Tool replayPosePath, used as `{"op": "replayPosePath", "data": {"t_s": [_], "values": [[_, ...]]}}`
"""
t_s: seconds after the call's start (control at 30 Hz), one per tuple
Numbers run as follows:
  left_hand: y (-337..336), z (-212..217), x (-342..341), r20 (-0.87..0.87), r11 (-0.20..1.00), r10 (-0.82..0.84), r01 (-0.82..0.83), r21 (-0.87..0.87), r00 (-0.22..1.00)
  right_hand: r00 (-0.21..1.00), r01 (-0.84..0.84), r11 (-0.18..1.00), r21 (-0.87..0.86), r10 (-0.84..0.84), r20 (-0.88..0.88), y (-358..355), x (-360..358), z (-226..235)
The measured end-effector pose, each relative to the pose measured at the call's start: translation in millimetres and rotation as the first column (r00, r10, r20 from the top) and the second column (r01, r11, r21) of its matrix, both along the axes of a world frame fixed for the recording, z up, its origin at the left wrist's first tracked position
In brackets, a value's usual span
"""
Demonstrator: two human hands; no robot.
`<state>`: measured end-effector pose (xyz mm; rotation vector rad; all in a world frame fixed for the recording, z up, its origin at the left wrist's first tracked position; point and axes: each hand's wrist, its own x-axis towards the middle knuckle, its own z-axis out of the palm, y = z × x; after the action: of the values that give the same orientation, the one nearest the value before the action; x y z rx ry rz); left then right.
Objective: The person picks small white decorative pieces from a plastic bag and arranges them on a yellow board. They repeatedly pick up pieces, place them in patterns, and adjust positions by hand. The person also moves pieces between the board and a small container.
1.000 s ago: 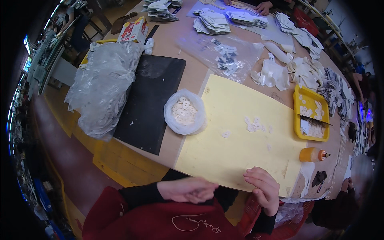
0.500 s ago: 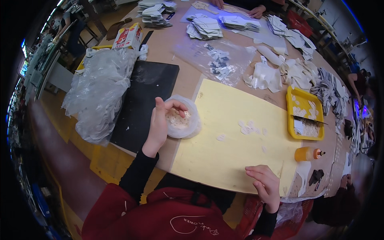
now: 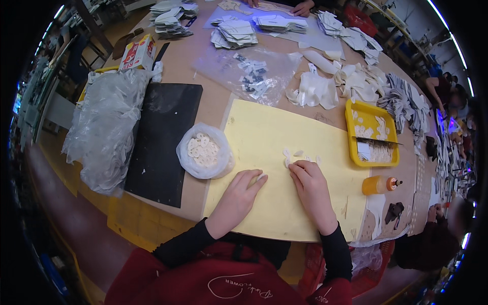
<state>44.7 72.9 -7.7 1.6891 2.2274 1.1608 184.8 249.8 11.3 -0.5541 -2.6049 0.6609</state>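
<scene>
— Hands on the yellow sheet [image 3: 284, 168] now. What have you got?

— I see my left hand [image 3: 238, 195] lying flat on the sheet, grip loose, fingers spread and clamped on nothing. My right hand [image 3: 311, 189] sits just beside it, fingertips [image 3: 295, 170] drawn together on the small white cut pieces [image 3: 300, 155] at about twelve o'clock from the knuckles. Whether one is actually pinched, I can't tell.

— And the supply?

— Clear bag of white pieces [image 3: 204, 151] at ten o'clock from my left hand, resting half on the bench [image 3: 203, 66], touching the black mat [image 3: 161, 134].

— Anything to the right?

— Yellow tray [image 3: 356, 109] at two o'clock from my right hand, orange glue bottle [image 3: 378, 184] at three o'clock, well apart from the fingers.
</scene>
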Motion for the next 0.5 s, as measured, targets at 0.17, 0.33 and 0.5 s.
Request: {"op": "replayPosePath", "data": {"t_s": [0.17, 0.33, 0.5], "values": [[-9, 4, 8, 0.121, 0.999, -0.047, 0.048, -0.004, 0.991, 0.987, 0.108, 0.913, -0.395, -0.147, -0.070, -16, 16, 3], [-10, 6, 8, 0.255, 0.999, -0.031, 0.024, 0.030, 0.967, 0.993, 0.110, 0.837, -0.536, -0.118, 0.020, -29, 28, 13], [-10, 13, 6, 0.268, 0.996, 0.010, 0.013, -0.084, 0.963, 0.994, 0.102, 0.860, -0.500, -0.112, 0.010, -39, 29, 10]]}}
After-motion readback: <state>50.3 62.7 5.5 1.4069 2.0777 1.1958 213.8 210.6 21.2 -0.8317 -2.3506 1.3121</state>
